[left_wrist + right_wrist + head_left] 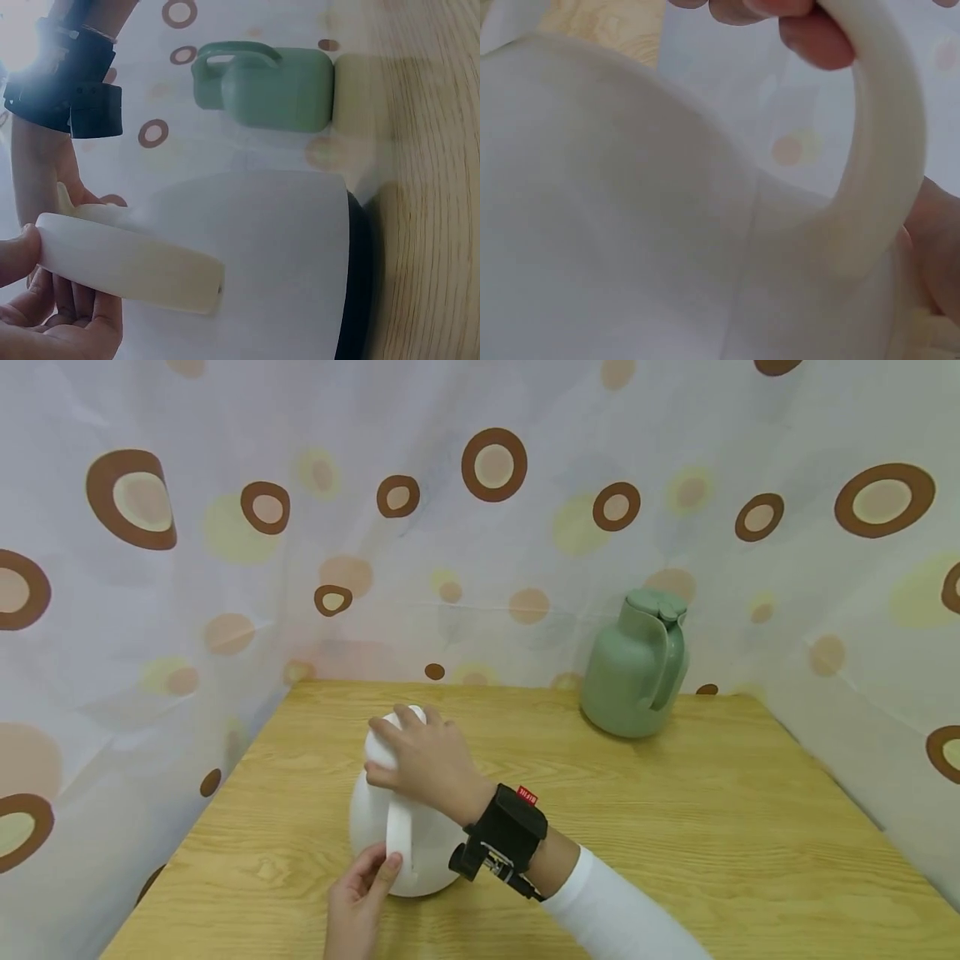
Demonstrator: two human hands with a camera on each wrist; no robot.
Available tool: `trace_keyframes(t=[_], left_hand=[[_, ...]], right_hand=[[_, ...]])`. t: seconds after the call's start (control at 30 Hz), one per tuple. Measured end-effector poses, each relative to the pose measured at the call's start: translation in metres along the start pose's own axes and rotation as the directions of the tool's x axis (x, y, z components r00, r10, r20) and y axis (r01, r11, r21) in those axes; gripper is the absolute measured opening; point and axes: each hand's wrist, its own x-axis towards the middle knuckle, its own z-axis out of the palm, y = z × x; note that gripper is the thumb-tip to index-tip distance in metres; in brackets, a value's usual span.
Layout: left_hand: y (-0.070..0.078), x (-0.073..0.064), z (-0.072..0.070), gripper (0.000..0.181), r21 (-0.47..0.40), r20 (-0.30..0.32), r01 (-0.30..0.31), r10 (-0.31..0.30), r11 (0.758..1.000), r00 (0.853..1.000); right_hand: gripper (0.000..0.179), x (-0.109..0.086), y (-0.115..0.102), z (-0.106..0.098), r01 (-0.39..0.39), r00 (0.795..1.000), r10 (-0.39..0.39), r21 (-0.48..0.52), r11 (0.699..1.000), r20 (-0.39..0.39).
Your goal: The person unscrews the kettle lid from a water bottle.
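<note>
A white thermos jug (438, 852) stands on the wooden table left of centre, its handle turned toward me. Its dark base (361, 270) shows in the left wrist view. My left hand (362, 893) pinches the jug's handle (135, 262) between thumb and fingers. From above, my right hand (433, 766) grips the white lid (378, 745), fingers spread over its top and thumb at the near side. The palm hides part of the lid. In the right wrist view, the jug's smooth body (630, 195) fills most of the picture, with left-hand fingertips (817, 37) against the handle.
A green thermos jug (626, 681) with a lid and handle stands at the back right, near the patterned cloth (525, 552) that walls in the table (637, 827). A black wrist camera strap (510, 827) sits on my right wrist, close beside the white jug.
</note>
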Motion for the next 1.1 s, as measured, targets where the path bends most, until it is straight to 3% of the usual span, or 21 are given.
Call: trace_keyframes(t=[0.2, 0.37, 0.57, 0.8, 1.1], left_hand=[[-0.001, 0.003, 0.001, 0.024, 0.021, -0.004, -0.035, 0.035, 0.999, 0.999], [-0.002, 0.002, 0.001, 0.022, 0.020, -0.030, -0.043, 0.044, 0.999, 0.999], [-0.003, 0.001, 0.001, 0.024, 0.005, -0.048, -0.025, 0.025, 1.000, 0.999], [-0.005, 0.001, 0.000, 0.023, -0.003, -0.060, -0.063, 0.062, 0.998, 0.996], [-0.004, 0.002, 0.000, 0.025, -0.007, -0.047, -0.023, 0.023, 1.000, 0.999]], right_hand=[[0.045, 0.000, 0.006, 0.004, 0.055, 0.990, -0.060, -0.044, 0.998, -0.131], [0.044, -0.002, 0.007, 0.005, 0.107, 0.977, -0.114, -0.052, 0.993, -0.178], [0.044, -0.001, 0.008, 0.007, 0.143, 0.970, -0.152, -0.063, 0.988, -0.190], [0.047, 0.000, 0.013, 0.008, 0.204, 0.964, -0.210, -0.056, 0.977, -0.162], [0.049, 0.003, 0.027, 0.011, 0.310, 0.943, -0.308, 0.001, 0.951, -0.125]])
